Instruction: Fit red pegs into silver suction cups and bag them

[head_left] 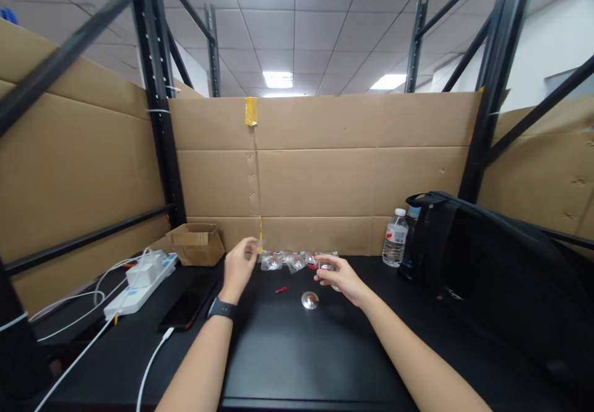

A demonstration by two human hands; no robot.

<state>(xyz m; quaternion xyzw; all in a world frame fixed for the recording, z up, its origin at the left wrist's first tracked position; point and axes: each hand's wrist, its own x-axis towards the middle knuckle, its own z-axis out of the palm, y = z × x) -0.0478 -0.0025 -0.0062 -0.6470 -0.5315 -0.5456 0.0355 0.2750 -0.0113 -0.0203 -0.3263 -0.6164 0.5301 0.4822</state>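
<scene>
My left hand (240,268), with a dark watch on its wrist, is raised over the back of the black table. Its fingers are pinched on a small clear plastic bag (260,247), which is only faintly visible. My right hand (342,278) curls its thumb and fingers around a shiny silver disc (327,268), partly covered by the fingers. Below and left of that hand, a round silver disc (310,300) with a red centre lies flat on the table. A small red cord piece (281,289) rests between the hands. Several bagged silver pieces (273,261) line the back.
An open cardboard box (197,244) stands back left, near a white power strip (139,285) with cables and a dark phone (189,300) on a charging cable. At right are a water bottle (395,239) and a large black bag (492,282). Cardboard walls (320,183) enclose the table.
</scene>
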